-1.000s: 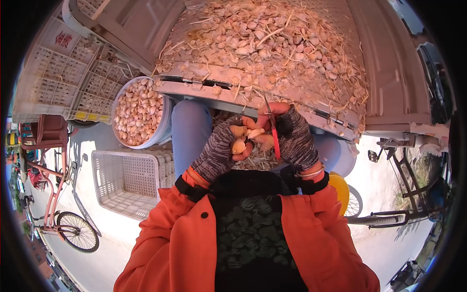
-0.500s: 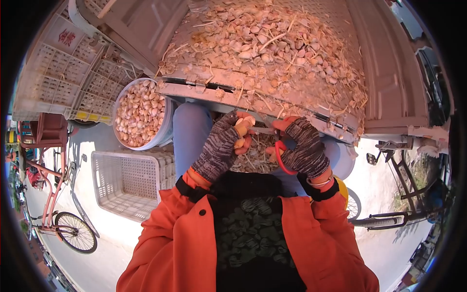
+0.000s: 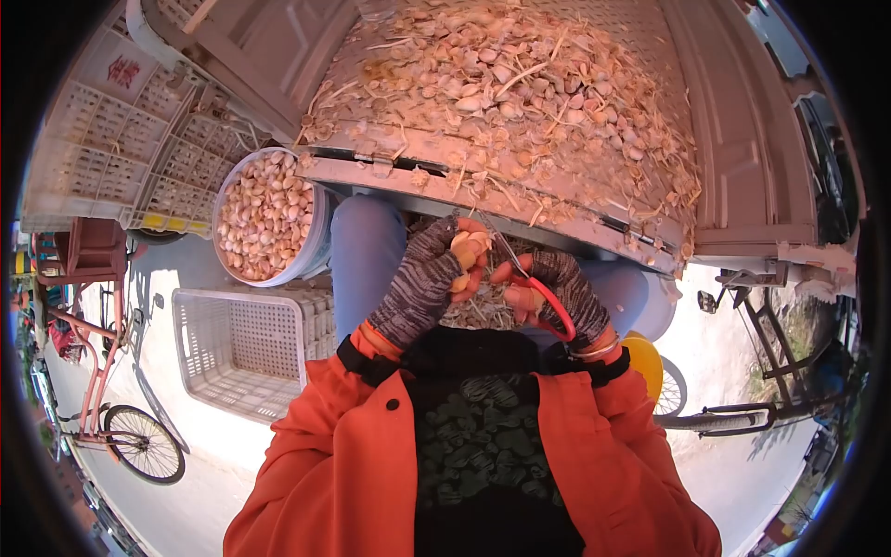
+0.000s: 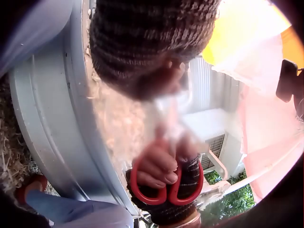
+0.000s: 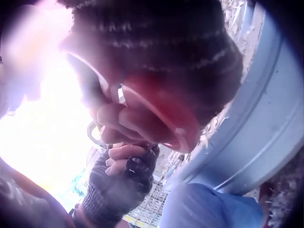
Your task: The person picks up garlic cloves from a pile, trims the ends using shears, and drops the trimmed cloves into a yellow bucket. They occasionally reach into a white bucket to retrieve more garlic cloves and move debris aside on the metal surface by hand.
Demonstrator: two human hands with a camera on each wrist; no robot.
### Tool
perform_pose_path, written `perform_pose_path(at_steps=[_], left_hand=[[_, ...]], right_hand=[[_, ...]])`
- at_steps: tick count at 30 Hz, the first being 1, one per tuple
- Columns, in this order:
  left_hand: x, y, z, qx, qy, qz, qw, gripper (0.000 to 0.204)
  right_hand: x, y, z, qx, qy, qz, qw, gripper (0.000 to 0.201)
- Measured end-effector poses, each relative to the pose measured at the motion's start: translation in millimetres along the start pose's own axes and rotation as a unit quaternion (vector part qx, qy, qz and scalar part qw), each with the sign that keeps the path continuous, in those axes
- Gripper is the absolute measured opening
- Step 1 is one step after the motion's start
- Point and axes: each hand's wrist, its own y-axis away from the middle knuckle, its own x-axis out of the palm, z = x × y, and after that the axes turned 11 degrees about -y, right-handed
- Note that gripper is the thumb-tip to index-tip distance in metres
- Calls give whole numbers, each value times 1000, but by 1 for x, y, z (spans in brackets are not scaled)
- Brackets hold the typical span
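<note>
Pale garlic (image 3: 471,244) sits in the fingers of my left hand (image 3: 418,278), which wears a grey knitted fingerless glove. My right hand (image 3: 568,295), gloved the same way, grips a pair of scissors (image 3: 555,311) by the red handles. The metal blades slant up and to the left, with their tips close to the garlic. Seen from the left wrist, the red scissor handles (image 4: 137,183) loop around the right fingers, while glare blurs the blades. In the right wrist view the left hand (image 5: 123,178) is just beyond the scissors.
In front of me a truck bed (image 3: 390,139) bears a heap of garlic cloves and dry skins (image 3: 548,84). A white bucket (image 3: 320,237) full of cloves stands at the left, above a pale plastic crate (image 3: 237,343). Bicycles (image 3: 147,441) stand on either side.
The right hand moved off to the right with the scissors, then came back towards the left hand. The blades now tilt up-left at the garlic. The left hand has hardly moved.
</note>
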Motion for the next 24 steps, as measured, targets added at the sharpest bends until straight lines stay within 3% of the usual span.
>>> perform_pose_path(at_steps=[2,3,4,5,6,7,8,9,10,12,13,14,16,18,19,20,21,22,23,24], left_hand=[[-27,-1,-1,10,66,-32,997,28],[-51,1,-5,29,53,-63,996,28],[-83,7,-11,38,90,-129,987,29],[-116,16,-18,46,127,-192,972,31],[-149,23,-28,51,82,-278,956,33],[-186,29,-37,81,83,-321,940,30],[-231,29,-37,95,85,-381,916,27],[-263,32,-42,117,51,-435,891,24],[-282,33,-46,108,-95,-511,848,20],[-349,29,-31,38,-300,-546,781,40],[-379,24,-19,-13,-400,-552,732,50],[-402,24,-6,-14,-399,-549,734,50],[-431,20,6,-127,-526,-498,678,63],[-399,27,-5,-130,-422,-554,705,59],[-417,29,17,1,-414,-568,711,52],[-388,37,7,79,-540,-536,644,40],[-328,28,-18,114,-553,-539,625,34],[-288,19,-28,189,-561,-481,646,31],[-267,2,-26,281,-498,-451,685,28],[-241,-12,-41,219,-496,-433,720,25]], right_hand=[[-5,-5,-4,-11,-158,-104,982,29],[-18,-14,-22,-73,-195,-80,975,32],[-14,-16,-24,-124,1,-133,983,34],[-14,-17,-27,-69,30,-141,987,37],[-8,-16,-17,-51,75,-111,990,39],[-5,-17,-23,-13,39,-103,994,40],[1,-20,-24,-27,51,-93,994,41],[7,-24,-24,-41,66,-89,993,42],[11,-30,-27,-40,68,-85,993,42],[17,-40,-44,-59,30,-116,991,43],[16,-44,-51,-57,30,-118,991,43],[13,-46,-57,-47,14,-118,992,44],[7,-50,-58,-40,-3,-124,992,45],[-3,-48,-53,-75,125,-124,982,46],[-6,-46,-50,-72,128,-144,979,46],[-6,-45,-45,-70,144,-120,980,46],[-11,-38,-40,-68,162,-107,979,46],[-15,-33,-36,-65,171,-149,972,46],[-15,-35,-34,-118,190,-150,963,46],[-16,-34,-33,-168,205,-136,954,46]])
